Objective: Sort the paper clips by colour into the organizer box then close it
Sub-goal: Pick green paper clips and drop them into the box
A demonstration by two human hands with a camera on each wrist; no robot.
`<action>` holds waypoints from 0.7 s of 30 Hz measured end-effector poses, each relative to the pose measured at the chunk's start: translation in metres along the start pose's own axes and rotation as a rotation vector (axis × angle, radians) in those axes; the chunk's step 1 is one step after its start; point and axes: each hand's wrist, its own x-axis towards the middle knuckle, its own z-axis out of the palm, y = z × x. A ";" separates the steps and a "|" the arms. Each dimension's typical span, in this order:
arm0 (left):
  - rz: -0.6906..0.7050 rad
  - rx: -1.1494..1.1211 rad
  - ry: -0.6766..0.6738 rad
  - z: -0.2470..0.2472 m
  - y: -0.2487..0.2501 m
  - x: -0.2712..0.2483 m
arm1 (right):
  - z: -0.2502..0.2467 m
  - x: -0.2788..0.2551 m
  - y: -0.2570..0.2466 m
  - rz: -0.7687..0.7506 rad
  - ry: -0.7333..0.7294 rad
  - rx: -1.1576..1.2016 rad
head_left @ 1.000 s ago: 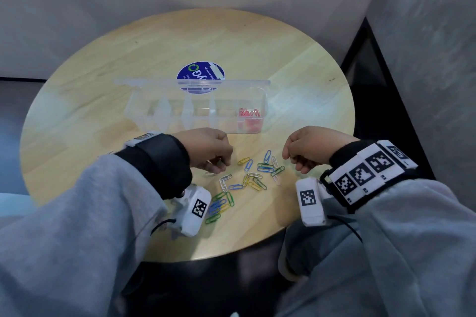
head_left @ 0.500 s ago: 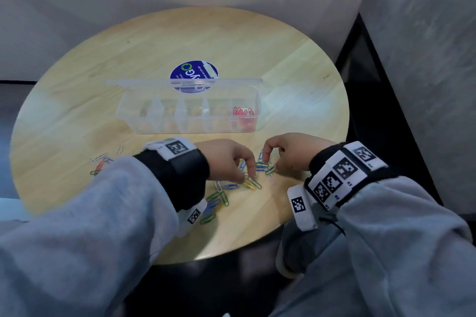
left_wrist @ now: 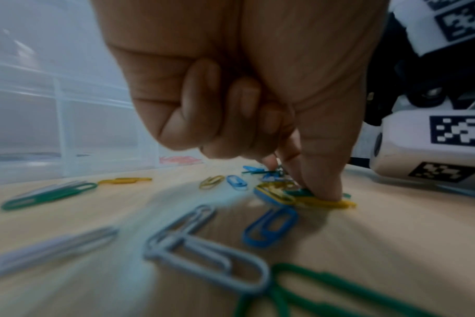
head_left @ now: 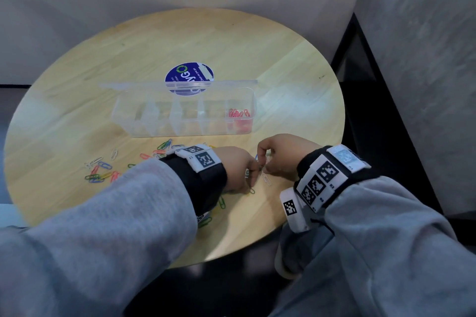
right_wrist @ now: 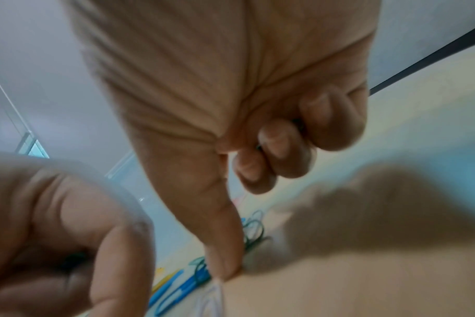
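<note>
Both hands have closed in on the clips (head_left: 265,179) at the table's (head_left: 296,80) 6 o'clock, left hand (head_left: 238,170) and right hand (head_left: 279,156) curled, pinching clips, while the box (head_left: 180,113) at centre holds only red ones, so sorting continues.

organizer box (head_left: 185,121): clear plastic, lid open behind, five compartments in a row | pink paper clips (head_left: 239,113): in rightmost compartment | loose paper clips (head_left: 103,172): mixed blue, green, yellow, white, red, scattered flat on round wooden table near box front
</note>
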 end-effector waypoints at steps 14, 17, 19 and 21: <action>-0.071 -0.628 0.074 -0.011 -0.041 -0.017 | -0.020 -0.004 0.005 0.071 -0.076 0.470; -0.095 -0.969 0.081 -0.015 -0.051 -0.024 | -0.015 -0.002 0.001 0.076 -0.102 0.553; -0.111 -1.118 0.115 -0.016 -0.057 -0.026 | -0.014 0.000 -0.003 0.102 -0.097 0.608; -0.121 -1.192 0.130 -0.016 -0.062 -0.028 | -0.013 0.002 -0.007 0.126 -0.084 0.641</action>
